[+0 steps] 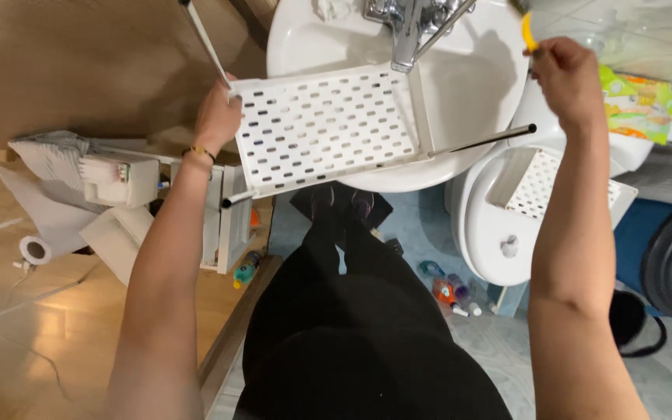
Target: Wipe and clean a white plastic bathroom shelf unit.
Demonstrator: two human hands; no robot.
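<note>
Holding a shelf over the sink

Gripping the white perforated shelf (324, 128) at its near-left corner, the left hand (217, 117) is closed around the spot where a thin metal rod (205, 43) meets the frame; that rod runs up from the fist toward 11 o'clock. The shelf spreads away from this hand toward 3 o'clock, tilted, its far edge just under the chrome tap (406, 27). It sits over the white sink (460, 85), though whether it rests on the rim I cannot tell. A second, dark-tipped rod (484, 140) sticks out of the shelf's right side toward 2 o'clock.

The right hand (565, 78) is raised well apart from the shelf, out at 3 o'clock from it, curled shut on a small yellow tool (528, 33) that pokes up from the fist toward 12 o'clock.

Below the right forearm, at 5 o'clock from the shelf, a second shelf (542, 187) of the same kind lies on the closed toilet (484, 225). At 8 o'clock from the left hand lie white boxes (118, 179) and a paper roll (35, 250). Bottles (453, 292) lie on the floor near the toilet base
</note>
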